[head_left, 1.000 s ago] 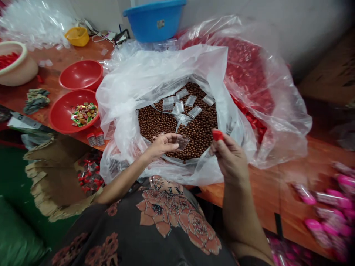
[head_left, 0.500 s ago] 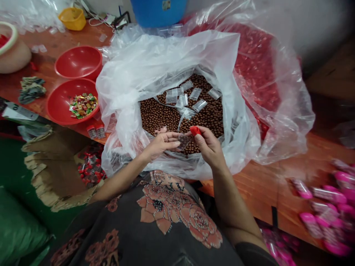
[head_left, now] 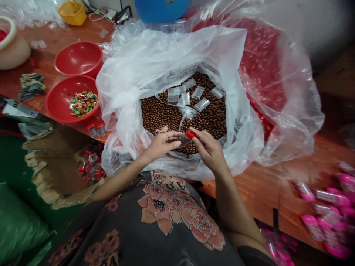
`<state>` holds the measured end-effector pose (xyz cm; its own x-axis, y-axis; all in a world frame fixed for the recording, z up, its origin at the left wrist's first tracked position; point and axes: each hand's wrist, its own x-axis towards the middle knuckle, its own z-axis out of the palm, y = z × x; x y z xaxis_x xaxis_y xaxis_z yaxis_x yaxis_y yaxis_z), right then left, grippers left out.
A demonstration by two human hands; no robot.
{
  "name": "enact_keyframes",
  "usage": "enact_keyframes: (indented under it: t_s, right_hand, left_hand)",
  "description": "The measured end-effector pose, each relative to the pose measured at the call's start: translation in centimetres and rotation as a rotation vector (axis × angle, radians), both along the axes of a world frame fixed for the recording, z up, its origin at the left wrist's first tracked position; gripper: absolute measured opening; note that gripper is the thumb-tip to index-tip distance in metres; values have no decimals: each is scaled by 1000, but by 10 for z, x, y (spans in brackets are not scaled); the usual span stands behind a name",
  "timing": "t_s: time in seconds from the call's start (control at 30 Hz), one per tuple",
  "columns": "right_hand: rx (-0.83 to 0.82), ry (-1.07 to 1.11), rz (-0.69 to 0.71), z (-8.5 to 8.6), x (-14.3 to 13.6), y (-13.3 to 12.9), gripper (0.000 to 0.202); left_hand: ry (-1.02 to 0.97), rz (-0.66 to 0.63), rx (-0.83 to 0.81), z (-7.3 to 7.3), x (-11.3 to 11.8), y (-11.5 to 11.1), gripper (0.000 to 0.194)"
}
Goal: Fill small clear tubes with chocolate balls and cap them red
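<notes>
Over a large clear plastic bag (head_left: 119, 85) full of small brown balls (head_left: 161, 114), my left hand (head_left: 163, 144) pinches a small clear container (head_left: 184, 140). The container's contents are hard to make out. My right hand (head_left: 208, 148) grips a red cap (head_left: 190, 134) between thumb and fingers, at the container's upper right end. Whether the cap is seated on it, I cannot tell. Several clear containers (head_left: 202, 105) lie on the balls just beyond my hands.
Red bowls (head_left: 79, 59) stand at left, one with wrapped sweets (head_left: 83, 103). Two filled red-capped containers (head_left: 96, 130) sit near the edge. A cardboard box (head_left: 55, 166) is below. Right are a bag of red pieces (head_left: 260, 62) and pink-capped tubes (head_left: 313, 225). A blue bucket (head_left: 162, 11) is behind.
My right hand has brought the red cap slightly left and down, against the container's end. The cap has turned to lie along the container. The view has shifted slightly.
</notes>
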<state>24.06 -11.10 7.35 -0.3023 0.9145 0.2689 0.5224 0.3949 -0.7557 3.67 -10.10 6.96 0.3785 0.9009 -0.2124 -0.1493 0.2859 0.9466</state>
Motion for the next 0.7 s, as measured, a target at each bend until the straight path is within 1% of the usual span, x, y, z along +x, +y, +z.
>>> enact_keyframes:
  t_s: [0.1, 0.2, 0.33, 0.37, 0.53, 0.7]
  right_hand:
    - [41, -69, 5, -2, -3, -3, 40]
    - [144, -177, 18, -5, -6, -7, 44]
    - [276, -261, 1, -11, -13, -11, 77]
    - [291, -265, -10, -12, -15, -12, 80]
    - [300, -253, -51, -20, -18, -13, 71]
    - [249, -284, 21, -21, -13, -10, 70]
  left_hand:
    - [63, -4, 22, 0, 1, -1, 32]
    - [99, 21, 38, 0, 2, -3, 30]
    - [49, 51, 17, 2, 7, -7, 30]
    - [31, 56, 7, 3, 9, -8, 30]
    - [-7, 75, -13, -1, 13, -13, 31]
    - [0, 81, -77, -5, 11, -16, 37]
